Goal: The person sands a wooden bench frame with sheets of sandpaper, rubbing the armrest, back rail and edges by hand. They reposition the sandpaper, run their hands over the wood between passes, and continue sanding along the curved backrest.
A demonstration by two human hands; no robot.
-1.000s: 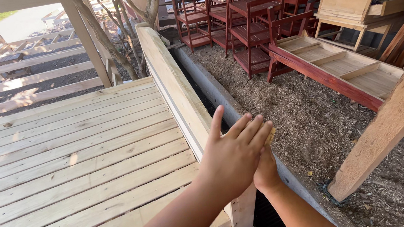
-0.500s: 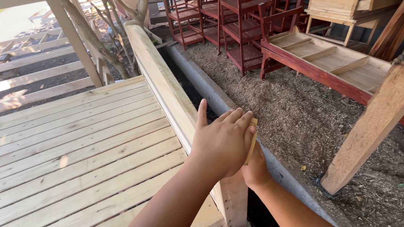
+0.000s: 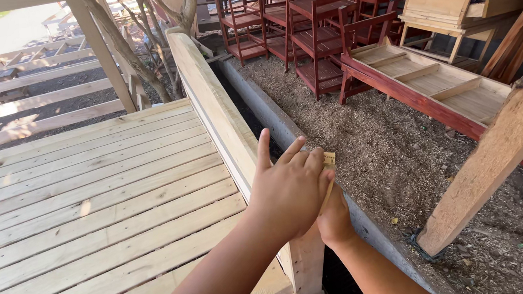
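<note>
My left hand point(image 3: 289, 192) lies over the top end of a pale upright wooden piece point(image 3: 329, 159) at the corner of the deck, thumb raised and fingers curled together around it. Only the piece's tip shows past my fingertips. My right hand point(image 3: 336, 220) sits just below and behind the left, closed against the same piece, its fingers mostly hidden. Under both hands a wooden post point(image 3: 307, 269) runs down. The slanted handrail plank point(image 3: 210, 101) leads away from my hands toward the far end.
A pale plank deck point(image 3: 90, 206) spreads to the left. A concrete curb point(image 3: 285, 126) and mulch ground point(image 3: 394, 154) lie to the right, with red wooden chairs point(image 3: 315, 41), a long red-edged frame point(image 3: 432, 81) and a leaning beam point(image 3: 495, 152).
My left fingers have drawn together and curled over the wooden piece, whose tip now shows. Both hands stay at the same corner post; the view has shifted slightly.
</note>
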